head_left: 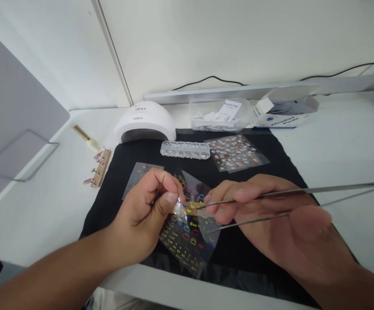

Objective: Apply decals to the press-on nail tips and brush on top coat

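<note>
Pinched between the thumb and fingers of my left hand [151, 206] is a small clear piece of film [180, 210] with tiny coloured designs. My right hand [270, 215] holds metal tweezers [283, 192], whose two tips are apart and point left, close to the film. Beneath both hands a transparent sticker sheet [193, 232] with yellow, pink and blue designs lies on a black cloth [109, 185]. Another small clear sheet [138, 172] is partly hidden behind my left hand.
A white lamp [146, 120], a clear compartment case [185, 150] and patterned sheets [236, 153] lie beyond the hands. Farther back are a plastic tub [219, 122] and an alcohol pad box [285, 114]. At left, a wooden holder [100, 168] stands near a bottle [86, 137].
</note>
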The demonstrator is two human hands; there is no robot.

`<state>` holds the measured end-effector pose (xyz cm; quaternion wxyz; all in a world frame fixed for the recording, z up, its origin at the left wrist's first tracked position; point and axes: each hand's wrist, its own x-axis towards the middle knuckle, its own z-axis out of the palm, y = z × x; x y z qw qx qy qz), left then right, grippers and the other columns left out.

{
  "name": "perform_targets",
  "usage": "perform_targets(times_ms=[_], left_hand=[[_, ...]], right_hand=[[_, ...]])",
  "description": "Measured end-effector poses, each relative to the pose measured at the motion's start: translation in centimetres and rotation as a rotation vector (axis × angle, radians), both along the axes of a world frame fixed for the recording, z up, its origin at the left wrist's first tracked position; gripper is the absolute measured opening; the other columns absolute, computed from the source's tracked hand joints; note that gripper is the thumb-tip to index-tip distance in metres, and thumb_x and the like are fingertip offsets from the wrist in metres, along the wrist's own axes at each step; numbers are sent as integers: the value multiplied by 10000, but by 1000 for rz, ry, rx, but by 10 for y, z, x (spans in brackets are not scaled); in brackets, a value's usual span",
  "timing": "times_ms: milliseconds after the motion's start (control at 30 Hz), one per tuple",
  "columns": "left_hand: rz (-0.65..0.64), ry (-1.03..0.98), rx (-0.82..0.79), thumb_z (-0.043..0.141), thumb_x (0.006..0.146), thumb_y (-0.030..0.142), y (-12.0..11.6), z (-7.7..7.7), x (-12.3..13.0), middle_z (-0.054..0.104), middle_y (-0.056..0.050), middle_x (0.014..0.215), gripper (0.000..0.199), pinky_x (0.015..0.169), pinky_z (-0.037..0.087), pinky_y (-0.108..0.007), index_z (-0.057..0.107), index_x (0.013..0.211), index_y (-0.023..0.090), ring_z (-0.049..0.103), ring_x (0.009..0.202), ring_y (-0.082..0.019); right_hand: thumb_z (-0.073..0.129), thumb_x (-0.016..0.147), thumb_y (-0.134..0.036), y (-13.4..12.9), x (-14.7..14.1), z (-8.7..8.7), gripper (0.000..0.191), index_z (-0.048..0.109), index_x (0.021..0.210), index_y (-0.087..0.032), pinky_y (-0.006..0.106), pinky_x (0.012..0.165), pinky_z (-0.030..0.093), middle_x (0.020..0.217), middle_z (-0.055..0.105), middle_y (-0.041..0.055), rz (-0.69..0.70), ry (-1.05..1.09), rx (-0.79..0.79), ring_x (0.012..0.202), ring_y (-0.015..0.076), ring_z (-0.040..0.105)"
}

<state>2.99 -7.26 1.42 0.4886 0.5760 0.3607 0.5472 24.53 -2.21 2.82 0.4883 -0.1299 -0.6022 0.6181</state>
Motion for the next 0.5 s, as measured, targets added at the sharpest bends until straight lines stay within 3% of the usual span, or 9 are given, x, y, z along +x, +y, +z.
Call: perform_targets(times_ms=[233,500], left_hand=[[44,2,36,618,1033,177,2,-2,-1,608,23,948,123,775,465,-216,556,1052,281,552,853,-109],[58,-35,29,634,1002,141,4,1,2,606,29,885,184,654,501,-182,500,1024,265,554,703,-86]], right_hand=[[625,952,-585,-1,-1,-3,393,820,1095,-275,411,795,669,819,821,66,-3,20,-1,867,260,786],[587,984,-564,0,-2,-4,391,811,1109,-268,374,872,649,849,827,55,-30,67,31,960,235,778]])
